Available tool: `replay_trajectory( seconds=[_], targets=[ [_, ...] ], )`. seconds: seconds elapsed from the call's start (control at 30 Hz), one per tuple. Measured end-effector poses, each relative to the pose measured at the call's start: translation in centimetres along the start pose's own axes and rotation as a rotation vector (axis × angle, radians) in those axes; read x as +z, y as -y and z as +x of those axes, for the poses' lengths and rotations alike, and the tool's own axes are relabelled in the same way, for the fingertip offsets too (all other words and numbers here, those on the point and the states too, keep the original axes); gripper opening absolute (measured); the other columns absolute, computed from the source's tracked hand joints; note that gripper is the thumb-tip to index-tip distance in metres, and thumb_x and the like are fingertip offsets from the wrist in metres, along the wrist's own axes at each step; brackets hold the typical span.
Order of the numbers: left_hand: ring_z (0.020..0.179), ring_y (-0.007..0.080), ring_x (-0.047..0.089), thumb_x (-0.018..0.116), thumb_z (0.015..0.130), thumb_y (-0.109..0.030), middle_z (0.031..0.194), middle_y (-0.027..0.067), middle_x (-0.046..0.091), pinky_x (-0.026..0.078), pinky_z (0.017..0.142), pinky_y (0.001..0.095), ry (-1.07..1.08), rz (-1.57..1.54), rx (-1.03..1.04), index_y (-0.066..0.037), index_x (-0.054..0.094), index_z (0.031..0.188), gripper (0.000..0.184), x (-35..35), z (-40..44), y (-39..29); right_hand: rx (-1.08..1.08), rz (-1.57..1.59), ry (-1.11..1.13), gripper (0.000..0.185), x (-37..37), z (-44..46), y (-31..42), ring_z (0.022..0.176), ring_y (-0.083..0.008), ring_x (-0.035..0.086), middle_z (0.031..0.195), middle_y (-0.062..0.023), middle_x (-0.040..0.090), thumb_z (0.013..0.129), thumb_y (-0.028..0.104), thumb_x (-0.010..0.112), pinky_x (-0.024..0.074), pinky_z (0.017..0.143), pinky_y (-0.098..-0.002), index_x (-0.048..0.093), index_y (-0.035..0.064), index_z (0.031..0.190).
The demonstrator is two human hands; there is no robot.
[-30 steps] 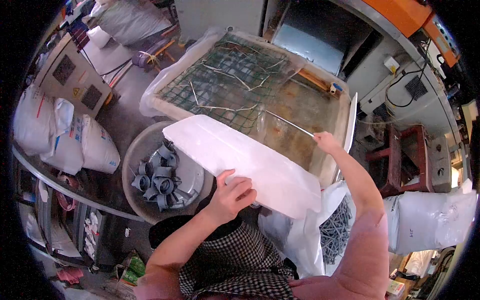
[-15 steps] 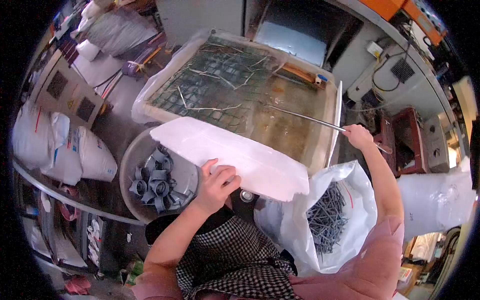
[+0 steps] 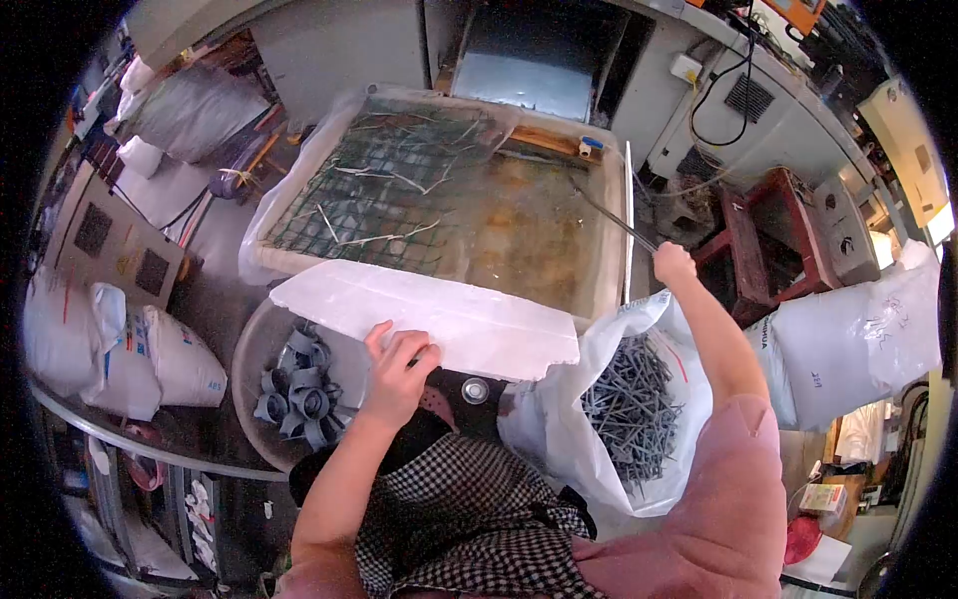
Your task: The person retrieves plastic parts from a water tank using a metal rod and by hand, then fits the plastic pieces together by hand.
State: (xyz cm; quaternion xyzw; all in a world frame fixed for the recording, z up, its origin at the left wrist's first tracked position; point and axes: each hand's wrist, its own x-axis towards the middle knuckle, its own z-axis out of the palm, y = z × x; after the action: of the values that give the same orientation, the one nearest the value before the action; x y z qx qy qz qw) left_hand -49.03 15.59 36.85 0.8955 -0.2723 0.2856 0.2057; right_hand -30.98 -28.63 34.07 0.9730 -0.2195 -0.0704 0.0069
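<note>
While the right hand [image 3: 672, 263] gripped a thin grey metal rod [image 3: 631, 231] slanting forward-left, the left hand [image 3: 395, 381], half-curled, touched a flat white board [image 3: 479, 327], its hold unclear.

Dim interior, fisheye-curved edges, black corners

The white board [image 3: 479, 324], long with a slanted left end, spans the near side of the water-filled tub [image 3: 611, 250], the left hand [image 3: 402, 369] at its near edge. The thin metal rod [image 3: 617, 222], gripped in the right hand [image 3: 675, 264], slants across the tub's right wall, its far end over the murky water. Green netting [image 3: 374, 190] covers the tub's left part.
</note>
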Motion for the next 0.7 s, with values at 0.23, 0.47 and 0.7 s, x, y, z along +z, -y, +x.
replay_trajectory(
  seconds=[0.23, 0.47, 0.7],
  targets=[
    [0.085, 0.0184, 0.056, 0.057, 0.07, -0.007, 0.087, 0.0036, 0.054, 0.028, 0.093, 0.046, -0.011, -0.04, -0.002, -0.008, 0.058, 0.084, 0.014, 0.3, 0.2, 0.5, -0.296, -0.12, 0.296, 0.02, 8.0, 8.9, 2.4, 0.075, -0.0307, 0.062, 0.087, -0.0158, 0.064, 0.072, 0.018, 0.06, 0.0507, 0.064, -0.0375, 0.065, 0.0044, 0.086],
    [0.086, 0.0184, 0.057, 0.057, 0.07, -0.009, 0.088, 0.0047, 0.055, 0.027, 0.093, 0.0452, -0.019, -0.026, -0.013, -0.007, 0.059, 0.082, 0.013, -0.1, -0.8, 1.1, -0.638, -0.266, 0.437, 0.006, 4.2, 5.6, 4.2, 0.047, -0.0209, 0.059, 0.056, -0.0115, 0.061, 0.059, 0.002, 0.062, 0.044, 0.043, -0.033, 0.062, 0.0018, 0.053],
    [0.085, 0.0187, 0.057, 0.056, 0.069, -0.009, 0.089, 0.005, 0.056, 0.027, 0.093, 0.0447, -0.02, -0.056, -0.001, -0.007, 0.059, 0.082, 0.013, -0.2, -0.9, 0.6, -0.529, 0.359, 0.514, 0.016, 8.8, 8.8, -1.1, 0.035, -0.02, 0.048, 0.045, -0.0061, 0.049, 0.069, 0.003, 0.053, 0.0325, 0.033, -0.0335, 0.051, 0.0052, 0.053]
  ],
)
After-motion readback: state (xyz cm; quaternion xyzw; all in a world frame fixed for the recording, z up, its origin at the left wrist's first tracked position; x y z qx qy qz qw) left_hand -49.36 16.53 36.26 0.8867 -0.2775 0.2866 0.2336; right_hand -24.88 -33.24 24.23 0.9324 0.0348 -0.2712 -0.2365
